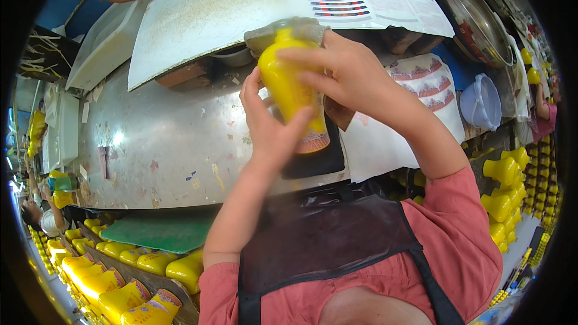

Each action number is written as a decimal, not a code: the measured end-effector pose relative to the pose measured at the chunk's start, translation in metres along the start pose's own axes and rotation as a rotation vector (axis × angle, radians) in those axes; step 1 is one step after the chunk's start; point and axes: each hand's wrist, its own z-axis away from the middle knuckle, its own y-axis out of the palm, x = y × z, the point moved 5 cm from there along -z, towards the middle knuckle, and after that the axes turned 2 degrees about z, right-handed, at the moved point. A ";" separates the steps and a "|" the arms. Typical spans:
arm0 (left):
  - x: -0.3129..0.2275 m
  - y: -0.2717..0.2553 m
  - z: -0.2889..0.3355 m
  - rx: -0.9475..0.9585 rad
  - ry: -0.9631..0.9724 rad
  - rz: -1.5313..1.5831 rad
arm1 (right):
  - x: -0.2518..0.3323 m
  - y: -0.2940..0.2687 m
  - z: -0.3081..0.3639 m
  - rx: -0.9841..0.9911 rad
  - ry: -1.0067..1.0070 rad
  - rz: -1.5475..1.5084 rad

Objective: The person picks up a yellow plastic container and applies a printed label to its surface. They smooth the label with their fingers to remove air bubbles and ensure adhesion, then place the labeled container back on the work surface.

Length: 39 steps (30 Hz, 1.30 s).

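A glossy yellow vase (288, 81) leans over the metal worktop, its narrow neck away from me. A patterned band runs round its lower end. My left hand (271, 129) is closed round its side, thumb across the lower body. Blurred by motion, my right hand (340, 69) has its fingers stretched across the vase's upper front. Behind the neck is a crumpled grey piece (260, 37), perhaps a cloth; its contact with the vase is hidden. Under the vase's lower end lies a dark pad (307, 167).
Printed decal sheets (361, 0) cover a white board (208, 15) at the far side. Another decal sheet (385, 150) lies on the right, near a lavender bucket (481, 103). Yellow vases (123, 301) crowd the lower left; more (509, 183) stand at right. A person (51, 219) is far left.
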 end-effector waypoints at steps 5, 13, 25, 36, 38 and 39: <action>0.000 -0.002 -0.002 0.029 -0.062 0.099 | -0.008 -0.002 0.000 -0.017 0.060 -0.095; 0.012 -0.003 0.015 0.081 -0.173 0.417 | -0.026 0.032 0.054 -0.048 0.362 -0.338; 0.017 0.001 0.017 0.063 -0.162 0.406 | -0.032 0.051 0.063 -0.006 0.487 -0.667; 0.018 -0.001 0.015 0.085 -0.141 0.446 | -0.032 0.053 0.063 0.010 0.412 -0.635; 0.017 -0.001 0.015 0.087 -0.140 0.445 | -0.032 0.053 0.064 0.011 0.421 -0.621; 0.017 -0.001 0.015 0.086 -0.145 0.451 | -0.031 0.053 0.064 0.020 0.427 -0.630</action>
